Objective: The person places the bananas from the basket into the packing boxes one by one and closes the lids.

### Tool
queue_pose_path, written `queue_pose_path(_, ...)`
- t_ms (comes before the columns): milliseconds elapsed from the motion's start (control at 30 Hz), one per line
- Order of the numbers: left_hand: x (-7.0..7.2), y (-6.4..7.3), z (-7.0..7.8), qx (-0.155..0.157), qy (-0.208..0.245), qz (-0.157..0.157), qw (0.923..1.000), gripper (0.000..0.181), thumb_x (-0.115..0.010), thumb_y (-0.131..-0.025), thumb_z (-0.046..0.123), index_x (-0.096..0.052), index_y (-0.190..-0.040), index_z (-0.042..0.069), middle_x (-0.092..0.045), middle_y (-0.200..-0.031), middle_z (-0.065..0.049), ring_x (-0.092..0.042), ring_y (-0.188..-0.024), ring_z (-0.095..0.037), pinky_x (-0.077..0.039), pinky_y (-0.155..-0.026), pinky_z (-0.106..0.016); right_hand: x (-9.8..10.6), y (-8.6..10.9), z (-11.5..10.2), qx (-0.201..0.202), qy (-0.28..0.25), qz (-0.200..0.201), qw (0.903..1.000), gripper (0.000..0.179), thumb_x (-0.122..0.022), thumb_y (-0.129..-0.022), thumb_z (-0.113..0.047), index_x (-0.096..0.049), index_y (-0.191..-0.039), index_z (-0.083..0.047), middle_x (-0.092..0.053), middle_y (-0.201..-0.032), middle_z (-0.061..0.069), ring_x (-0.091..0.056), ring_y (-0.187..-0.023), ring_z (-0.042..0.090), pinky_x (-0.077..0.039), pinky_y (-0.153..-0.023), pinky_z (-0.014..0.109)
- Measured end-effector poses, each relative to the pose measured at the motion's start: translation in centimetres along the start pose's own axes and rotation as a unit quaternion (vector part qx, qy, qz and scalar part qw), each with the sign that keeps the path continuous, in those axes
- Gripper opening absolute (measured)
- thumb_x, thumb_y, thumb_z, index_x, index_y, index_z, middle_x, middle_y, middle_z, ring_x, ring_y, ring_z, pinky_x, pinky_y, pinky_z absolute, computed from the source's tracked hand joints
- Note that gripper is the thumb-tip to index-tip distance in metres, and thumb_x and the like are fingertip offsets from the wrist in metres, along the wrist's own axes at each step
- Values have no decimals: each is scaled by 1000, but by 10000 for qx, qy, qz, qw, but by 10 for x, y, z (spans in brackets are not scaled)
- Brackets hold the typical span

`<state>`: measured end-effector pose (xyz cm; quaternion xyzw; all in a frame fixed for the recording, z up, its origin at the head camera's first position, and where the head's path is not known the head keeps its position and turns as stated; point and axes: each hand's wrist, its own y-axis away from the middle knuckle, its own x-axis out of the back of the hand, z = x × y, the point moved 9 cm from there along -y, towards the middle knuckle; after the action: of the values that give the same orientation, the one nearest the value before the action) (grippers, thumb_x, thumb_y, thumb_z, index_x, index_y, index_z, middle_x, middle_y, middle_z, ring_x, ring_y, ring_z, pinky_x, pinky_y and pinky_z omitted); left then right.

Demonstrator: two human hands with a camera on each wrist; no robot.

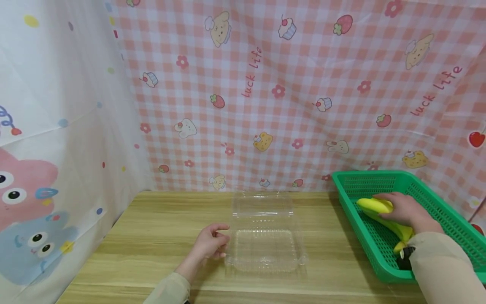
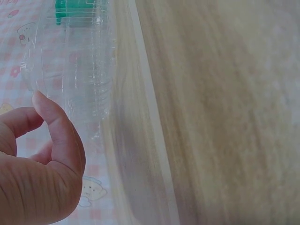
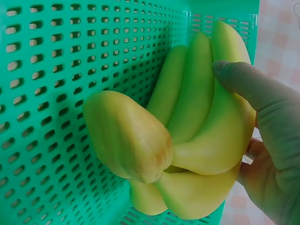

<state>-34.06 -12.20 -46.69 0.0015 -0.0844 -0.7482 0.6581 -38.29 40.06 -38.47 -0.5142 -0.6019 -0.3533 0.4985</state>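
A bunch of yellow-green bananas [image 3: 197, 103] lies in the green basket [image 1: 358, 234] on the right. My right hand [image 1: 408, 211] grips the bunch from above. In the right wrist view its thumb [image 3: 234, 77] presses on one banana, while the other fingers go behind the bunch, mostly hidden. A thick blunt end [image 3: 126, 136] juts out where the bananas meet. Mid-table stands a clear plastic clamshell box [image 1: 265, 249], its lid [image 1: 262, 204] tipped back. Beside the box's left edge is my left hand [image 1: 210, 242], fingers loosely bent and holding nothing; whether a fingertip touches the box I cannot tell.
The wooden table [image 1: 159, 228] reaches back to a pink checked cloth [image 1: 243, 126] with printed cartoons. Another printed white cloth [image 1: 76, 126] hangs along the left side. The basket's raised perforated walls surround the bananas.
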Motion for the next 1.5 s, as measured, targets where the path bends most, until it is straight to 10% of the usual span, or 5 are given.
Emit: queue_pose_path(1500, -1, 3, 3, 22, -66, -52, 10000, 43, -62, -92, -1, -51, -133, -8, -49, -81, -5, -51, -61, -13, -49, -49, -23, 63, 2, -50, 729, 92, 1182, 9903, 55, -75, -89, -27, -59, -134, -1, -56, -126, 31, -55, -105, 45, -48, -80, 59)
